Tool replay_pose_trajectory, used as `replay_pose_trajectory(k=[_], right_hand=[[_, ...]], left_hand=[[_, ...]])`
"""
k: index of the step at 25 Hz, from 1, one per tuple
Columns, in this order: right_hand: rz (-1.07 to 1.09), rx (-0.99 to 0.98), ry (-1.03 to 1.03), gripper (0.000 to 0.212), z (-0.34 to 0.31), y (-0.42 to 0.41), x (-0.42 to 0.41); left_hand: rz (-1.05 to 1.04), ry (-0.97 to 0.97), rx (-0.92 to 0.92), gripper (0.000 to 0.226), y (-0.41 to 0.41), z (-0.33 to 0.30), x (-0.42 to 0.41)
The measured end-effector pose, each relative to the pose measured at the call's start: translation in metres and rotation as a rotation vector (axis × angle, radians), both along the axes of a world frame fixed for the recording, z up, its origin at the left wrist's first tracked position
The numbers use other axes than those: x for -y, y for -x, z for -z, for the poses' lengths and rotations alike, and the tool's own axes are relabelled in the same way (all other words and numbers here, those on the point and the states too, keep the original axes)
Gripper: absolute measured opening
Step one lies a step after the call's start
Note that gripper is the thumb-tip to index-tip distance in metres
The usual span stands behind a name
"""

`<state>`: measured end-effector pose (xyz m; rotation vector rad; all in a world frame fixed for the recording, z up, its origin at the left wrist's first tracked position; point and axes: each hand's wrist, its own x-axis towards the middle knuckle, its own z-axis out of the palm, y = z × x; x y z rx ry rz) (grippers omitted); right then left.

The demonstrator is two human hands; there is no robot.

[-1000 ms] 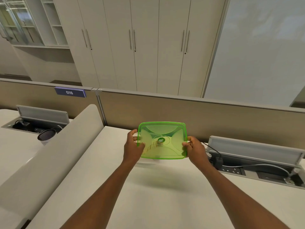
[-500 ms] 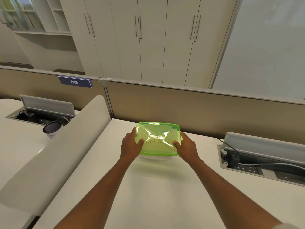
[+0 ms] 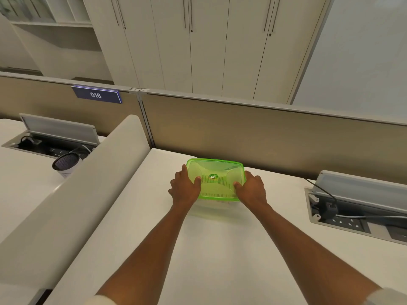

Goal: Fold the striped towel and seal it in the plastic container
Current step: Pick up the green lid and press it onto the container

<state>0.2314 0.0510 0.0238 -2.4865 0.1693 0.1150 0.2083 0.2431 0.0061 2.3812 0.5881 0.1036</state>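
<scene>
Striped towel (image 3: 217, 190) under green lid (image 3: 214, 168); both hands (image 3: 185, 189) pressing it.

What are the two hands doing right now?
Left hand: closed on the green lid, thumb pressing on top.
Right hand: closed on the lid's other side, thumb on top.

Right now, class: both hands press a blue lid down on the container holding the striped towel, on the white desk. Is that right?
Not quite. The head view shows the lid is green, not blue. The left hand and right hand do press it on the container on the white desk.
</scene>
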Motion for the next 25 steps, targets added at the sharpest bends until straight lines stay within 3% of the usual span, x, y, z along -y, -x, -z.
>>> replay_pose_trajectory(k=[8, 14, 25], right_hand=[[0.009, -0.016, 0.017, 0.044, 0.009, 0.003, -0.001], [-0.019, -0.02, 0.005, 0.06, 0.012, -0.003, 0.002], [-0.06, -0.006, 0.107, 0.059, 0.018, -0.006, -0.003]], left_hand=[[0.088, 0.033, 0.054, 0.067, -0.009, 0.009, -0.002], [0.101, -0.084, 0.006, 0.066, -0.018, 0.015, -0.004], [0.153, -0.321, -0.055, 0.063, -0.021, 0.021, -0.003]])
